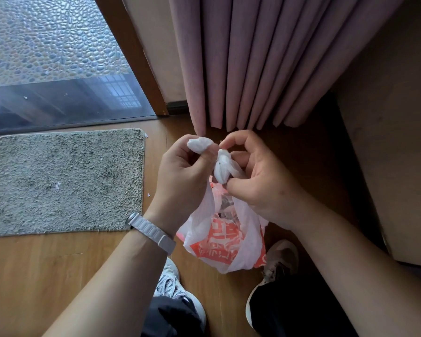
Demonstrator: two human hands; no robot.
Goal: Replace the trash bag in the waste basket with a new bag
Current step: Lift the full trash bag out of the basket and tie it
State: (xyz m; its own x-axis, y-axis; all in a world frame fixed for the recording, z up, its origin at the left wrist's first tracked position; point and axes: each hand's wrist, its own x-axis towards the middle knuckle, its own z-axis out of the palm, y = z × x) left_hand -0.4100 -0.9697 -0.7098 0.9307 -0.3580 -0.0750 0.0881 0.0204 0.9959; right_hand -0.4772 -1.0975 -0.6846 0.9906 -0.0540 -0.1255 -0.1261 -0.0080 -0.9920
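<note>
**A:** Where's the bag, and how will it handle?

**B:** I see the trash bag (219,244) hanging right below both sets of fingers, clear of the floor. It's thin white-and-orange film, so I'd judge it soft, light and a bit slippery.

**A:** Fingers?

**B:** The left hand (180,166) pinches a bunched handle end (199,145) at its fingertips. The right hand (258,186) is curled round the twisted neck. The knot (223,158) sits between the two. I'd carry it by the neck under the knot, since the film could tear.

**A:** Room?

**B:** Wood floor (58,276) below the fingers, pink curtain (265,57) beyond them, grey mat (63,181) left of the left fingers. No basket in view.
</note>
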